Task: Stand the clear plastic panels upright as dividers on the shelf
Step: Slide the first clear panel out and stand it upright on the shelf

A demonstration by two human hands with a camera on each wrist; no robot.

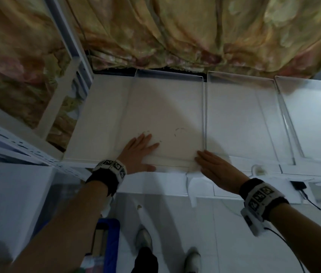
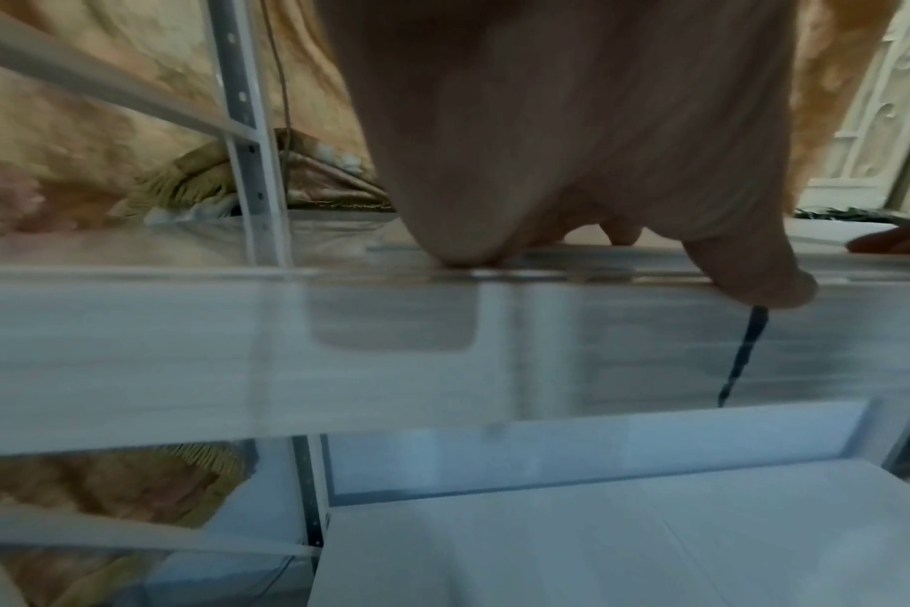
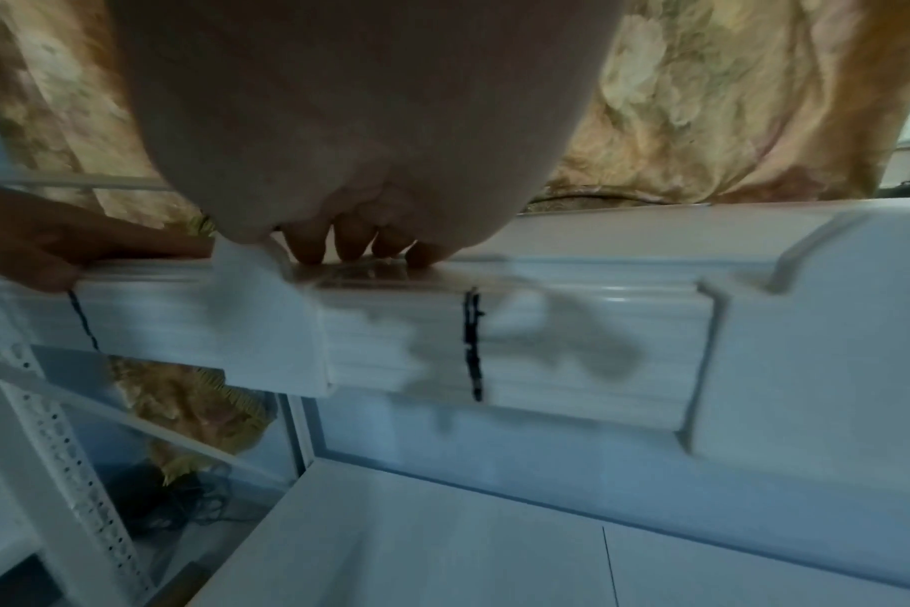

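Note:
A clear plastic panel (image 1: 167, 107) lies on the white shelf (image 1: 100, 115), its near edge at the shelf's front. My left hand (image 1: 138, 152) rests flat on its near left part with the fingers spread and straight, and the thumb (image 2: 754, 279) sits over the front edge. My right hand (image 1: 212, 164) lies with straight fingers on the panel's near right corner, where its fingertips (image 3: 307, 246) touch the clear edge (image 3: 359, 271). Two more clear panels (image 1: 240, 85) (image 1: 313, 99) are on the shelf to the right. Whether they stand or lean I cannot tell.
A floral curtain (image 1: 175, 36) hangs behind the shelf. White rack uprights (image 1: 67, 46) stand at the left. White clips (image 1: 258, 169) and a black adapter with cable (image 1: 298, 186) sit at the front edge. Below are my shoes (image 1: 143, 239) and a blue box (image 1: 106, 243).

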